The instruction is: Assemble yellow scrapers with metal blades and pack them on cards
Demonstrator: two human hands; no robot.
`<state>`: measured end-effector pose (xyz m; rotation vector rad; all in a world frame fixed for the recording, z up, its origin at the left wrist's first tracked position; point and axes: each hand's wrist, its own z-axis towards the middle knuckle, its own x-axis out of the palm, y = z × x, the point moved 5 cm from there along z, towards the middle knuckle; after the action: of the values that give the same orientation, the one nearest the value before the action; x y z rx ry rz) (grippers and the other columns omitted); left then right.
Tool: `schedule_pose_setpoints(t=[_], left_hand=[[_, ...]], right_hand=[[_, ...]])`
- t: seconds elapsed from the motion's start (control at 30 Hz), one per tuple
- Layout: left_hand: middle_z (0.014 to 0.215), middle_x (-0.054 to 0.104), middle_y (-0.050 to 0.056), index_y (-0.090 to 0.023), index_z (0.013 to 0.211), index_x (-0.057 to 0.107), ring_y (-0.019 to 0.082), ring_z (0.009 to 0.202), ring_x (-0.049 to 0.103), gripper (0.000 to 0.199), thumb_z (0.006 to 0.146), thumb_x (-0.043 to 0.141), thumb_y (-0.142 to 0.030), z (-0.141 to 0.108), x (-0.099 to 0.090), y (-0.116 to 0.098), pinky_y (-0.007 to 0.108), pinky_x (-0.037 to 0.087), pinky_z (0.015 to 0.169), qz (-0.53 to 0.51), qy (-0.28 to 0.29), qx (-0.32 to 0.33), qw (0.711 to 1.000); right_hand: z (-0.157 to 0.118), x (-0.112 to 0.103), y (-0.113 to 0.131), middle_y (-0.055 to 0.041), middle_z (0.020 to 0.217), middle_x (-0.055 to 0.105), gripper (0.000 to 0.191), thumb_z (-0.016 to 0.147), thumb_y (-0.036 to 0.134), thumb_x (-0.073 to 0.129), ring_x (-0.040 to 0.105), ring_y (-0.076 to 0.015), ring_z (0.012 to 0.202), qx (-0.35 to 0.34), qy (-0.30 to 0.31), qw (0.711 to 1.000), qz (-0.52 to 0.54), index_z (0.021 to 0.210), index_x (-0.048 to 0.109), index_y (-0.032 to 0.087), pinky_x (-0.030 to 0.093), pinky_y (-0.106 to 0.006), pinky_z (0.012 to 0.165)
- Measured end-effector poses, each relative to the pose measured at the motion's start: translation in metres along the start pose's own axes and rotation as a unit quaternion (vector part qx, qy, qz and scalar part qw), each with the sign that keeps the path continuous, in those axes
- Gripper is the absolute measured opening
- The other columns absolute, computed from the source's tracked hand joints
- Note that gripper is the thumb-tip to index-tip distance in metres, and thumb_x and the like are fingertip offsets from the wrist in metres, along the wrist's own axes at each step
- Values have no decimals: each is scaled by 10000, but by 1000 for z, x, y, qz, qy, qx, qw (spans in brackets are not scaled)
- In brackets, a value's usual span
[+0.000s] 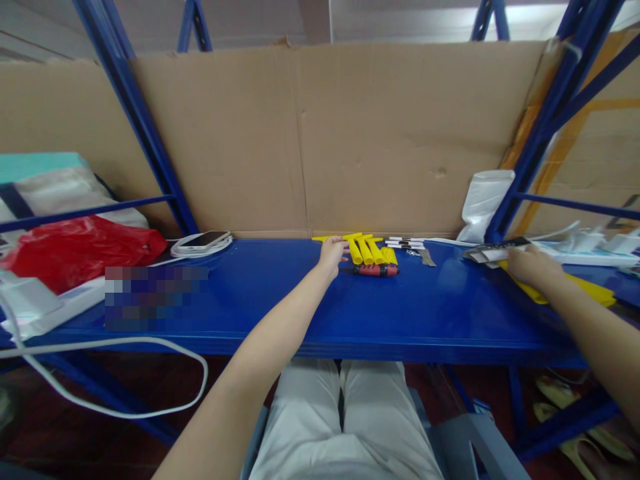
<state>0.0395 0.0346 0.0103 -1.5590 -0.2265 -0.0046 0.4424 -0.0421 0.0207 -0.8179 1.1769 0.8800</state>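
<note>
My left hand [331, 257] is at the left end of a row of several yellow T-shaped plastic pieces [369, 252], its fingers apart by the leftmost one. It covers part of that piece's crossbar, and whether it touches it is unclear. Just in front of the row lies a red and black screwdriver [376, 270]. To the right, my right hand [534, 265] is closed on a flat black and white packet [493, 253] among a small pile. Under that hand, a yellow plastic piece [587, 290] stretches to the right.
Beside the row are black and white strips [406, 244] and a small grey metal piece [427, 257]. A phone [209, 239] rests on a coiled white cable at left, near a red bag [95, 247]. Power strips lie at both sides. A white pouch [484, 203] leans on cardboard.
</note>
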Motion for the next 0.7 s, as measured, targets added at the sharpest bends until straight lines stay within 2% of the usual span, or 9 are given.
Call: schedule_pose_setpoints(t=[0.23,0.43,0.53,0.6,0.7], left_hand=[[999,667,95,-154,994,549,103,649,619,266,756,563,-36,0,0,0,177,385,467,3,-2,-1,1000],[986,671,93,-161,1010,559,123,687,635,286,749,568,-44,1,0,0,178,385,471,4,-5,4,1000],[990,670,97,-157,1013,558,120,678,631,286,750,570,-46,1,0,0,180,384,471,4,-6,5,1000],[991,667,100,-150,1007,555,113,667,623,269,760,555,-42,1,0,0,180,381,470,3,-4,6,1000],[967,668,94,-153,997,559,113,663,620,265,755,564,-45,2,0,1,182,386,479,2,0,5,1000]], right_hand=[[5,1,0,-335,1306,417,589,902,266,153,498,-399,1160,15,-7,999,48,1320,488,21,392,-449,904],[2,-3,3,-312,1263,470,559,902,244,174,526,-360,1134,23,-13,999,26,1306,501,38,404,-427,889],[-4,-6,6,-296,1325,438,570,913,285,156,445,-369,1229,35,-8,999,9,1320,483,56,359,-481,945],[-6,-6,5,-290,1362,413,569,911,365,218,365,-385,1288,39,-12,999,-4,1321,481,72,322,-541,960],[1,0,-5,-281,1384,398,600,881,474,311,348,-421,1283,42,-16,999,-1,1343,467,124,373,-579,871]])
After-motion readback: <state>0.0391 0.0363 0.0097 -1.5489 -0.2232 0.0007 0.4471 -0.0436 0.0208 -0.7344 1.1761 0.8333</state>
